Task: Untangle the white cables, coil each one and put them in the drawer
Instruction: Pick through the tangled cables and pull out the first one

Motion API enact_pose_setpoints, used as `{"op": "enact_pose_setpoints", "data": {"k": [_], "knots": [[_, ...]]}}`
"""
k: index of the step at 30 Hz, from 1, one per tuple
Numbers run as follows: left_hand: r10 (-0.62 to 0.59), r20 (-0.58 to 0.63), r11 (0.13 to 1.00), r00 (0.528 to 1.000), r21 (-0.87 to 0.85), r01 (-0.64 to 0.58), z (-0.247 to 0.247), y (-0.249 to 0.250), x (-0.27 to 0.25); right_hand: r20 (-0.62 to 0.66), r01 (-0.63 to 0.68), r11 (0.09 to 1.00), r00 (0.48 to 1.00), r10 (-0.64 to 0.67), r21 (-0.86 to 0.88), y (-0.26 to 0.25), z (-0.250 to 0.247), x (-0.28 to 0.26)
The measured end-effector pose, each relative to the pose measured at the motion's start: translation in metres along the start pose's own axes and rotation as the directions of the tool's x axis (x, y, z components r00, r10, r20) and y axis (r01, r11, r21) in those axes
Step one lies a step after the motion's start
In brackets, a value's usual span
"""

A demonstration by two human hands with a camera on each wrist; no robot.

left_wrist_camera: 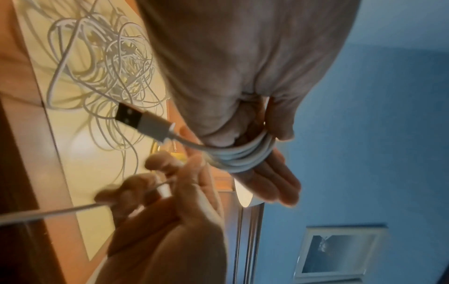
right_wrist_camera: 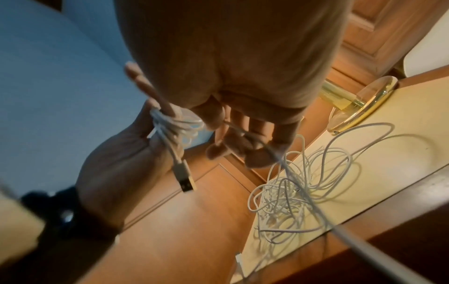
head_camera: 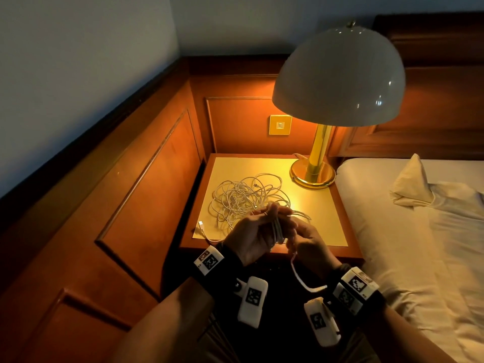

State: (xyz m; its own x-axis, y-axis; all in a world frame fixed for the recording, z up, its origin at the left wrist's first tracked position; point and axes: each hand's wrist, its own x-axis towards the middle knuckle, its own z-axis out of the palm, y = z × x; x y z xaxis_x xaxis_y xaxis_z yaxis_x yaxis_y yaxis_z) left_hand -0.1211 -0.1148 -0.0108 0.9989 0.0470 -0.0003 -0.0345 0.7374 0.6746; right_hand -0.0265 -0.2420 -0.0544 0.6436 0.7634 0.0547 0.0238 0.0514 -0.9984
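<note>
A tangle of white cables (head_camera: 243,197) lies on the nightstand top (head_camera: 314,205); it also shows in the wrist views as the tangle (left_wrist_camera: 104,63) and tangle (right_wrist_camera: 291,192). My left hand (head_camera: 255,231) is raised over the front edge, with a white cable coil (left_wrist_camera: 245,155) wound round its fingers and pinned by the thumb. The coil's USB plug (left_wrist_camera: 136,117) sticks out free. My right hand (head_camera: 303,237) pinches the same cable's loose tail (head_camera: 301,279), which hangs below it. No drawer is in view.
A brass lamp base (head_camera: 313,174) stands at the nightstand's back right under a wide shade (head_camera: 340,77). A bed with white sheets (head_camera: 419,231) adjoins on the right, wood panelling (head_camera: 146,205) on the left. Another plug (head_camera: 201,225) lies at the front left corner.
</note>
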Motion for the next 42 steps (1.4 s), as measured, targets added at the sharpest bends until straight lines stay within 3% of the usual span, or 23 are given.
{"op": "enact_pose_setpoints", "data": {"k": [3, 5, 6, 9, 12, 13, 15, 17, 19, 22, 24, 26, 29, 33, 35, 37, 40, 42], "knots": [[0.097, -0.037, 0.995, 0.995, -0.002, -0.097, 0.001, 0.007, 0.007, 0.063, -0.054, 0.982, 0.996, 0.067, -0.181, 0.009, 0.005, -0.005], [0.180, -0.093, 0.966, 0.979, 0.204, -0.159, 0.000, 0.015, 0.013, 0.144, -0.031, 0.940, 0.986, 0.084, -0.340, 0.010, 0.010, -0.010], [0.232, -0.106, 0.909, 0.967, 0.377, -0.177, -0.003, 0.019, 0.016, 0.178, -0.007, 0.922, 0.981, 0.082, -0.387, 0.009, 0.012, -0.011], [0.312, -0.027, 0.544, 0.950, 0.825, -0.155, -0.016, 0.023, 0.022, 0.170, 0.034, 0.904, 0.984, 0.043, -0.426, 0.003, 0.015, -0.011], [0.201, 0.081, 0.120, 0.976, 0.987, -0.106, -0.027, 0.021, 0.019, 0.175, 0.144, 0.864, 0.982, -0.066, -0.483, -0.008, 0.012, -0.007], [0.149, 0.048, 0.042, 0.988, 0.998, -0.054, -0.030, 0.020, 0.018, 0.185, 0.188, 0.847, 0.977, -0.109, -0.497, -0.011, 0.010, -0.006], [0.057, -0.083, 0.120, 0.995, 0.990, 0.076, -0.030, 0.024, 0.013, 0.178, 0.258, 0.812, 0.965, -0.191, -0.524, -0.018, 0.004, -0.003], [-0.018, -0.166, 0.293, 0.986, 0.942, 0.164, -0.029, 0.028, 0.007, 0.136, 0.297, 0.780, 0.954, -0.267, -0.550, -0.022, -0.002, 0.000], [-0.094, -0.174, 0.471, 0.980, 0.860, 0.198, -0.026, 0.029, 0.002, 0.081, 0.321, 0.776, 0.940, -0.332, -0.543, -0.025, -0.008, 0.005], [-0.244, -0.139, 0.655, 0.960, 0.707, 0.269, -0.021, 0.029, -0.002, 0.009, 0.328, 0.803, 0.928, -0.373, -0.497, -0.029, -0.008, 0.010], [-0.301, -0.054, 0.767, 0.952, 0.579, 0.276, -0.017, 0.027, -0.006, -0.035, 0.328, 0.834, 0.924, -0.382, -0.444, -0.032, -0.005, 0.010], [-0.297, 0.055, 0.877, 0.953, 0.409, 0.250, -0.013, 0.023, -0.010, -0.077, 0.297, 0.876, 0.933, -0.350, -0.380, -0.029, -0.001, 0.009], [-0.173, 0.117, 0.974, 0.978, 0.167, 0.152, -0.005, 0.013, -0.010, -0.106, 0.208, 0.951, 0.966, -0.237, -0.230, -0.016, 0.001, 0.007], [0.017, 0.036, 0.999, 0.999, -0.035, -0.015, 0.007, 0.006, 0.000, -0.067, 0.039, 0.971, 0.996, -0.057, -0.237, 0.001, 0.010, 0.002], [0.058, -0.037, 0.998, 0.998, 0.024, -0.057, 0.010, 0.004, 0.007, -0.001, -0.022, 0.920, 1.000, 0.024, -0.391, 0.001, 0.014, -0.002], [0.124, -0.114, 0.966, 0.986, 0.241, -0.094, 0.007, 0.003, 0.015, 0.102, 0.016, 0.836, 0.994, 0.047, -0.549, 0.002, 0.015, -0.004], [0.223, -0.172, 0.735, 0.960, 0.677, -0.050, -0.007, 0.001, 0.025, 0.220, 0.109, 0.722, 0.973, 0.061, -0.684, 0.004, 0.014, -0.007], [0.218, -0.213, 0.581, 0.952, 0.812, 0.049, -0.020, 0.002, 0.028, 0.240, 0.141, 0.670, 0.969, 0.057, -0.729, 0.004, 0.011, -0.007]]}}
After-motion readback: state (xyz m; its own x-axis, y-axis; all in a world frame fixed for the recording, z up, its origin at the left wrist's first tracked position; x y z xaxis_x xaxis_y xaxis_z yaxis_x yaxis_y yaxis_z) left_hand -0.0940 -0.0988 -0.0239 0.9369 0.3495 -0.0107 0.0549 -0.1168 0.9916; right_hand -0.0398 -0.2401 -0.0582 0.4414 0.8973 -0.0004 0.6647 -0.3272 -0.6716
